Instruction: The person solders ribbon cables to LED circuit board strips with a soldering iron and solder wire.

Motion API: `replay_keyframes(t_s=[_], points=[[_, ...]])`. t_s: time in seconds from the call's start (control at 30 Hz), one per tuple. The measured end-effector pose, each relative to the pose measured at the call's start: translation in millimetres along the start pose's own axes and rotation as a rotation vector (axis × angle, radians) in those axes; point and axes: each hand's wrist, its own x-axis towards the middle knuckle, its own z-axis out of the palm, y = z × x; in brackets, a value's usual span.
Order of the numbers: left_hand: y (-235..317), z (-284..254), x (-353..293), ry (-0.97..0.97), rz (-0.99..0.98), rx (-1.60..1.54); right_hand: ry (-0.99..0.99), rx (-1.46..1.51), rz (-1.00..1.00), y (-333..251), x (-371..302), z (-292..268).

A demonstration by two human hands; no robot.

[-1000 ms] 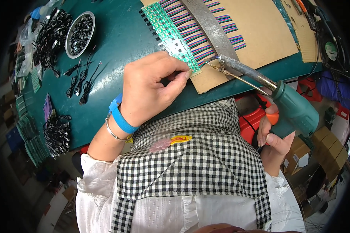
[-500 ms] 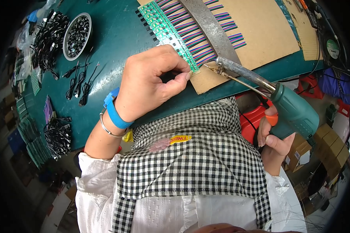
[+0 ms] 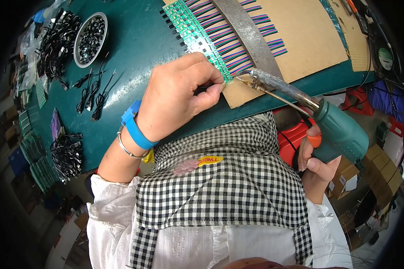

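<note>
My right hand (image 3: 318, 163) is wrapped around the grip of a green soldering gun (image 3: 341, 130) with an orange trigger. Its metal barrel and thin solder-feed tube (image 3: 285, 101) reach left, their tips close to the near end of a green circuit board panel (image 3: 202, 42). At that end, my left hand (image 3: 179, 92) is closed, thumb and forefinger pinched against the board's near corner; anything small between the fingertips is hidden. Rows of coloured wires (image 3: 231, 50) run right from the panel beneath a curved metal bar (image 3: 249, 38). Black connectors line its left edge.
Cardboard (image 3: 309, 49) lies under the wires on the green table (image 3: 134, 27). Further left are a bowl (image 3: 105, 38) of small black parts, loose black cables (image 3: 94, 94) and a cable heap (image 3: 58, 45). A solder reel (image 3: 385, 58) stands at the far right.
My left hand, the board panel, the wires and the metal bar have shifted slightly right, bringing the board's near end closer to the soldering tip. My right hand has barely moved.
</note>
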Motion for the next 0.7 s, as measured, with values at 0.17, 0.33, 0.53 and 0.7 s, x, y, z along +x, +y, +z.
replay_keyframes(t_s=[0.17, 0.33, 0.53, 0.7], points=[[2.1, 1.0, -6.0, 0.116, -0.053, 0.023, -0.041, -0.001, -0.014, 1.3, -0.1, -1.9], [5.3, -2.7, -5.5, 0.115, -0.111, 0.025, -0.018, -0.014, -0.008, 1.3, 0.2, -1.8], [-1.7, -3.4, -0.7, 0.078, -0.042, 0.009, -0.028, -0.058, 0.005, -0.4, -1.3, -2.4], [0.0, -5.4, 2.3, 0.048, -0.083, 0.017, -0.036, -0.089, -0.004, 1.7, -0.4, -1.9]])
